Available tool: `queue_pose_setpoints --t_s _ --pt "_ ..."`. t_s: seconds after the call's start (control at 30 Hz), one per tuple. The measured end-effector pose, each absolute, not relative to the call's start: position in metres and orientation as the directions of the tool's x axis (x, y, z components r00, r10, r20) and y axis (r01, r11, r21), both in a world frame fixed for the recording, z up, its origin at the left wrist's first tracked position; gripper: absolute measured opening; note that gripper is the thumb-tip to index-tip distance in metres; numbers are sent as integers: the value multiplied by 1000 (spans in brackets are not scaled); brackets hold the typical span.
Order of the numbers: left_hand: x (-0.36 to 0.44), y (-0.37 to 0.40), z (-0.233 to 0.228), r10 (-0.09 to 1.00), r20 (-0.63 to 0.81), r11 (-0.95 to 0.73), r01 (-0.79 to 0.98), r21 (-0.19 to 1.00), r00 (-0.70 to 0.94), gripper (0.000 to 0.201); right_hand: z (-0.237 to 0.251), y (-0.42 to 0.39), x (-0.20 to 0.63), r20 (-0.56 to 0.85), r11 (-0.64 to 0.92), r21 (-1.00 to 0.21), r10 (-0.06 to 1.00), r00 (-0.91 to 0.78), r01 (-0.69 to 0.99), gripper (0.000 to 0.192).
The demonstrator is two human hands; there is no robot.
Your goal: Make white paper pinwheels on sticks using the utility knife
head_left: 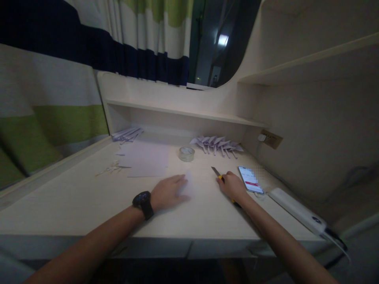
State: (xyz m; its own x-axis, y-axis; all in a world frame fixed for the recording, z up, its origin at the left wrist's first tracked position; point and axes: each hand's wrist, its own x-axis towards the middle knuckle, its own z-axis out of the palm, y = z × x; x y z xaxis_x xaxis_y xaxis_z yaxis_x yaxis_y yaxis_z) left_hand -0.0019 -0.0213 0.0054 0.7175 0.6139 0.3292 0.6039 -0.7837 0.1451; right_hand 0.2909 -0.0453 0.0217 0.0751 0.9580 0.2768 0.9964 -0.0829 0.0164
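Observation:
My left hand [169, 192], with a dark watch on its wrist, lies low over the desk with fingers stretched out and slightly blurred. A pale piece of paper [187, 182] shows at its fingertips, hard to tell from the desktop. My right hand [232, 186] is closed round a yellow and black utility knife [218, 174], whose blade points away to the upper left. Beyond my left hand are a roll of clear tape [186, 154] and flat sheets of pale purple paper [145, 157].
Paper pinwheels [217, 145] lie in a row at the back right, and rolled paper sticks [128, 134] at the back left. Small whitish sticks [112, 169] are scattered at left. A phone [250, 180] and a white power strip [297, 211] lie right of the knife.

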Motion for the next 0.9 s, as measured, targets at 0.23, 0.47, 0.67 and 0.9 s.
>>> queue_pose_setpoints --t_s 0.23,0.47,0.67,0.9 --pt "-1 -28 8 618 323 -784 594 183 716 55 26 4 284 241 -316 20 922 302 948 38" --pt "2 -30 10 588 370 -802 578 153 719 52 24 3 285 249 -334 24 915 318 942 39" --pt "1 -25 8 575 441 -808 565 170 689 54 32 -12 276 424 -226 62 887 180 972 34" --pt "-2 -10 13 665 538 -733 591 336 519 60 25 -25 235 341 421 -299 885 -316 856 33"
